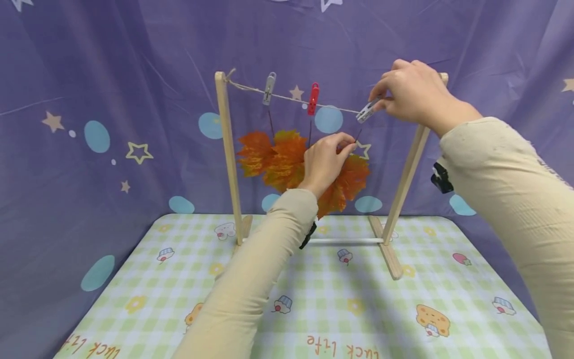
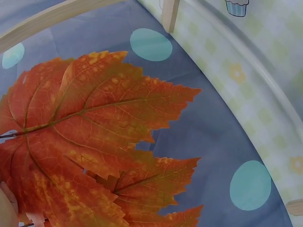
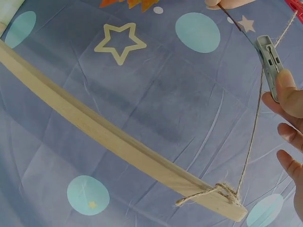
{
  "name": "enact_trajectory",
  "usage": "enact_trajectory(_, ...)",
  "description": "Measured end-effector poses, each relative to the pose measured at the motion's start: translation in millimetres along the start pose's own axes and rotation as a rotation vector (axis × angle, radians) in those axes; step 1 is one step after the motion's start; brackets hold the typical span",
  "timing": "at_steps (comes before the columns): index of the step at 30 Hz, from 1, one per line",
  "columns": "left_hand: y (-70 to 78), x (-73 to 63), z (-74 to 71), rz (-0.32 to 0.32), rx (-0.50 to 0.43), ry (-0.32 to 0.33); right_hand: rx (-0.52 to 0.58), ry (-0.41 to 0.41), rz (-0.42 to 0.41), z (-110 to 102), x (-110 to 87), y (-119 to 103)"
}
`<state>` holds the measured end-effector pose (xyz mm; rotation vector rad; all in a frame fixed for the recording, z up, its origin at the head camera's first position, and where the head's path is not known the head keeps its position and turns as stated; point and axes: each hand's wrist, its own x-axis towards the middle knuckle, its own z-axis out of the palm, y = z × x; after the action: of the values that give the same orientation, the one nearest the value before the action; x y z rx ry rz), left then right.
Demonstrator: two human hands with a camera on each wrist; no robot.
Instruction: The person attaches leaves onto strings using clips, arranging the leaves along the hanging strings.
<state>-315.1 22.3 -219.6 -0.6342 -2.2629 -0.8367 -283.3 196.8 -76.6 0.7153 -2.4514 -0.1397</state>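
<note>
My left hand [image 1: 326, 160] pinches the thin dark stem [image 3: 232, 20] of an orange maple leaf [image 1: 353, 178] below the string. That leaf [image 2: 90, 109] fills much of the left wrist view. Up and to the right, my right hand [image 1: 414, 94] pinches a grey clothespin [image 1: 367, 110] between thumb and fingers, tilted at the string [image 1: 338, 108]. In the right wrist view the clothespin [image 3: 270, 66] has its tip at the string, and the stem's upper end reaches near that tip. Whether the tip grips the stem, I cannot tell.
Another grey clothespin [image 1: 269, 89] and a red clothespin [image 1: 313, 98] sit on the string, with leaf stems and orange leaves [image 1: 257, 152] below them. Wooden posts [image 1: 229, 159] hold the string, joined low down by a white bar [image 1: 345, 241]. The stand rests on a checkered tablecloth [image 1: 314, 284].
</note>
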Motion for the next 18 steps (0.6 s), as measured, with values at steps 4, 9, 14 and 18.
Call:
enact_trajectory(4, -0.9, -1.3, 1.3, -0.004, 0.012, 0.028, -0.008, -0.002, -0.005, -0.2, 0.8, -0.9)
enact_trajectory(9, -2.9, -0.8, 0.8, 0.007, 0.045, 0.063, -0.007, -0.001, -0.019, -2.0, 2.5, -1.8)
enact_trajectory(14, -4.8, -2.6, 0.6, 0.013, 0.047, 0.068, -0.003, -0.014, -0.017, -2.5, 3.0, -2.3)
enact_trajectory(18, -5.3, -4.5, 1.6, 0.013, 0.048, 0.070, -0.007, -0.037, -0.007, -3.4, 3.1, -3.2)
